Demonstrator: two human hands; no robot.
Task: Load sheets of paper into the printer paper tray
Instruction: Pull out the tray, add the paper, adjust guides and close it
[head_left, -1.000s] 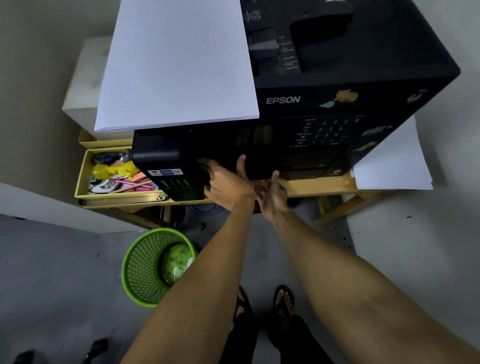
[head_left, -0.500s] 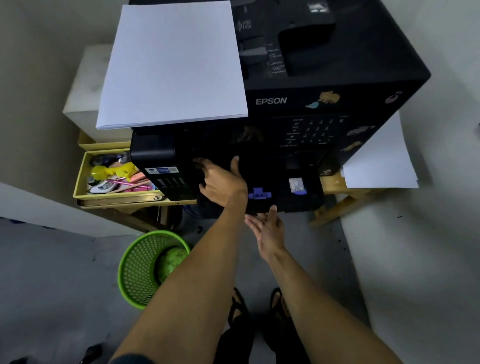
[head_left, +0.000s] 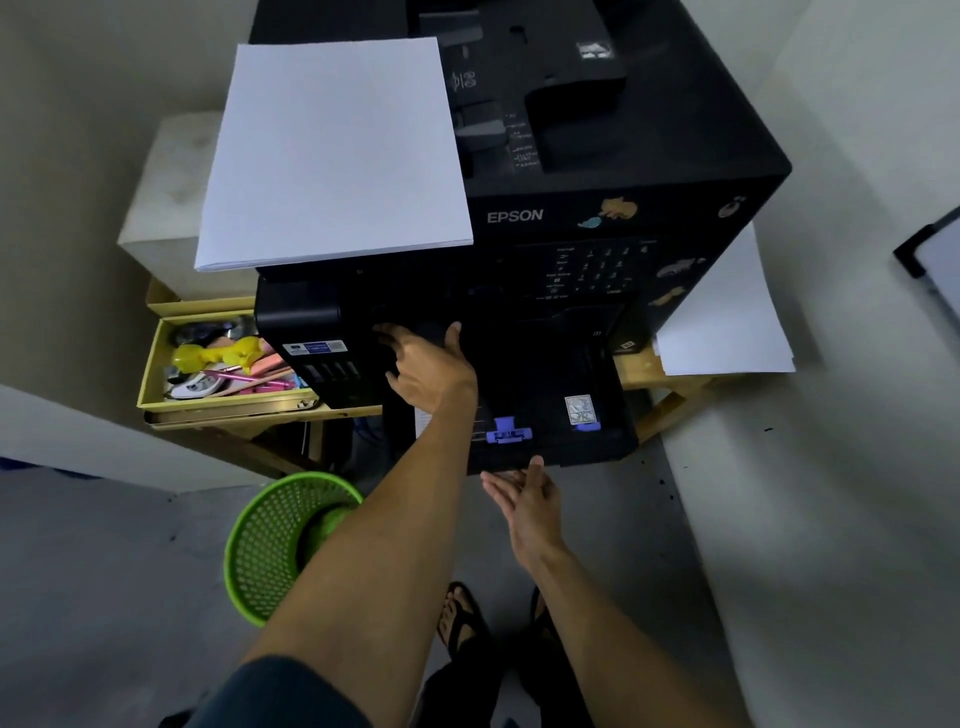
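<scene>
A black Epson printer (head_left: 623, 171) stands on a wooden table. On its top left lies a stack of white paper (head_left: 332, 156). The black paper tray (head_left: 550, 441) sticks out of the printer's lower front, and blue guides (head_left: 509, 431) show inside it. My left hand (head_left: 428, 366) rests flat against the printer's front, left of the tray, with its fingers spread. Palm up, my right hand (head_left: 527, 501) has straight fingers touching the underside of the tray's front edge. Neither hand holds paper.
A green mesh bin (head_left: 280, 535) stands on the floor below the table's left side. A yellow box (head_left: 156, 374) of small items sits left of the printer. Loose white sheets (head_left: 727, 322) lie on the table at the right. My sandalled feet are below.
The tray has slid out of the printer towards me. My right hand moved back with it and now sits under its front edge. My left hand stayed on the printer's front.
</scene>
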